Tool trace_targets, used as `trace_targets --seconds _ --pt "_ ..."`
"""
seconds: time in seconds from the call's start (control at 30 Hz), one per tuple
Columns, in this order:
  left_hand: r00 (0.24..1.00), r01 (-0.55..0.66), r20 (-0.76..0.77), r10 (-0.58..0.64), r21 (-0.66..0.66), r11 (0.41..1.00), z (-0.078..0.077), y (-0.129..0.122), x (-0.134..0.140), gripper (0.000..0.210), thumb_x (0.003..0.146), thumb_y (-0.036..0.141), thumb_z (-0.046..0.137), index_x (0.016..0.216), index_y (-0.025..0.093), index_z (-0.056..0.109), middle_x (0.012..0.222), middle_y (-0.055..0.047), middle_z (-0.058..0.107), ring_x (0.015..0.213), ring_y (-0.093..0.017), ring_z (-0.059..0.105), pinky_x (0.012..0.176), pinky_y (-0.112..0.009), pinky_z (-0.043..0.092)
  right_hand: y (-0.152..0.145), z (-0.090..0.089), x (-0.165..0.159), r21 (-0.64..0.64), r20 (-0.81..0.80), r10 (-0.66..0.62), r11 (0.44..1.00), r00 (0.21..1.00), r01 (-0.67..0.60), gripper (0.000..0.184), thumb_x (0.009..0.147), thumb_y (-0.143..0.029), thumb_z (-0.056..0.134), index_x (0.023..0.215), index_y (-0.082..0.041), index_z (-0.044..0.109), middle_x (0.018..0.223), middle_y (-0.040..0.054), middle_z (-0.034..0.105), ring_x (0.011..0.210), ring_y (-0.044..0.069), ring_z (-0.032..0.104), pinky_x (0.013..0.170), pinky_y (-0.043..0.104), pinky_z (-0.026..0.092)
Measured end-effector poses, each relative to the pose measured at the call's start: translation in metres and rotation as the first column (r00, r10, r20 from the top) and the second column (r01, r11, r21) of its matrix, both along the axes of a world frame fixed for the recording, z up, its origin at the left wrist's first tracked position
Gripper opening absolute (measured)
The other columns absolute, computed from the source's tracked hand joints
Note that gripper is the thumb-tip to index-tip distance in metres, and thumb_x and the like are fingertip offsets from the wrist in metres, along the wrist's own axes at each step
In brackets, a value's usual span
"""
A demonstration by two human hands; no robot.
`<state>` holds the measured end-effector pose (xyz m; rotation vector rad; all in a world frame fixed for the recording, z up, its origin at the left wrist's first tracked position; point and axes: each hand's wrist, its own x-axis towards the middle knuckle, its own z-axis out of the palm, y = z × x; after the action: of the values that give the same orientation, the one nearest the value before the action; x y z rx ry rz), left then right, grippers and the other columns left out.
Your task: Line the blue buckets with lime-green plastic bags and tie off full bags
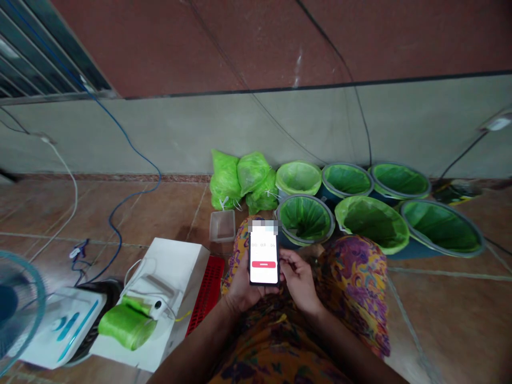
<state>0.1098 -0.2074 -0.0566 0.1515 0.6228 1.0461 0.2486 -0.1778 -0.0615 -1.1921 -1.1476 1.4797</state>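
A smartphone [264,273] lies upright in my left hand [242,285], whose fingers wrap under its back and lower edge. Its lit screen shows a timer reading around 00:08:46 above a red button, and the top part is blurred out. My right hand [300,280] is at the phone's right edge with its fingers curled and seemingly touching the side. Both hands rest over my lap, covered in patterned orange and purple cloth [356,288].
Several bins with green liners [306,218] stand ahead and right, against the wall. Filled green bags [224,178] and a clear plastic tub [222,226] are beside them. At left are a white box [176,256] bearing a green bag roll [127,324], a red crate [206,290], a fan [20,309] and cables.
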Motion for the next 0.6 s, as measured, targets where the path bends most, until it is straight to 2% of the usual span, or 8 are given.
trace_targets --seconds 0.23,0.47,0.6 --pt "0.998 -0.004 0.060 0.004 0.011 1.000 0.001 -0.003 -0.002 0.065 0.094 0.060 0.028 0.112 0.012 0.068 0.099 -0.014 0.073 0.082 -0.026 0.069 0.062 -0.033 0.055 -0.001 0.008 -0.001 -0.019 -0.044 -0.008 1.000 0.999 0.007 0.023 0.079 -0.034 0.061 0.096 -0.020 0.068 0.083 0.0025 0.069 0.056 0.010 0.053 0.048 0.021 0.043" --pt "0.970 0.044 0.236 -0.063 0.085 0.995 0.002 -0.011 -0.016 0.071 0.091 0.066 0.032 0.121 0.009 0.063 0.101 -0.018 0.072 0.084 -0.026 0.070 0.061 -0.033 0.057 -0.008 0.035 -0.012 -0.095 -0.134 0.055 0.993 0.989 -0.068 0.023 0.074 -0.035 0.068 0.092 -0.021 0.068 0.076 -0.0004 0.065 0.051 0.009 0.051 0.044 0.021 0.043" --pt "0.957 0.046 0.283 -0.069 0.089 0.995 0.004 -0.017 -0.023 0.075 0.089 0.070 0.030 0.114 0.009 0.066 0.097 -0.017 0.072 0.081 -0.025 0.070 0.060 -0.032 0.057 -0.008 0.048 -0.019 -0.157 -0.196 0.097 0.979 0.976 -0.128 0.026 0.067 -0.035 0.074 0.087 -0.019 0.068 0.073 -0.0007 0.063 0.051 0.009 0.052 0.043 0.022 0.043"
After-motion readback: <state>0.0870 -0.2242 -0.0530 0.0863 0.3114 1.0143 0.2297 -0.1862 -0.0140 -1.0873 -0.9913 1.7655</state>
